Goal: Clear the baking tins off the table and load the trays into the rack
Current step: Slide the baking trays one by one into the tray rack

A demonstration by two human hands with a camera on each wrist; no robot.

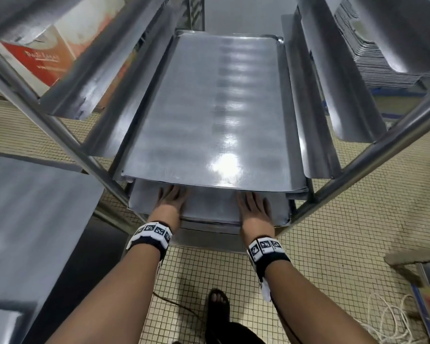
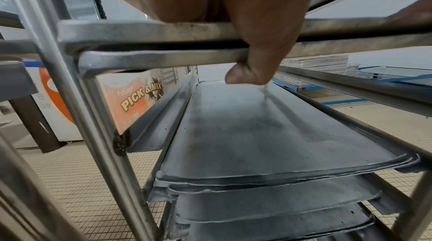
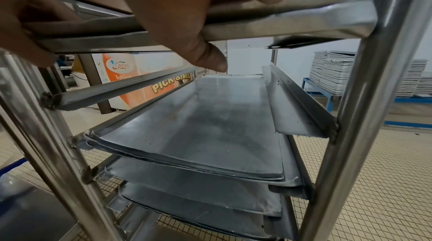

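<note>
A steel rack stands in front of me with flat metal trays on its side rails. One tray lies fully in at an upper level. Just below it, another tray sticks out at the front. My left hand and right hand grip its front rim, fingers flat on top and hidden under the upper tray. In the wrist views each thumb curls under the rim. More trays rest on the lower rails.
A steel table is close on the left. Stacks of trays sit on a blue stand beyond the rack at right. A "PICK & MIX" freezer stands behind left. A white cord lies on the tiled floor.
</note>
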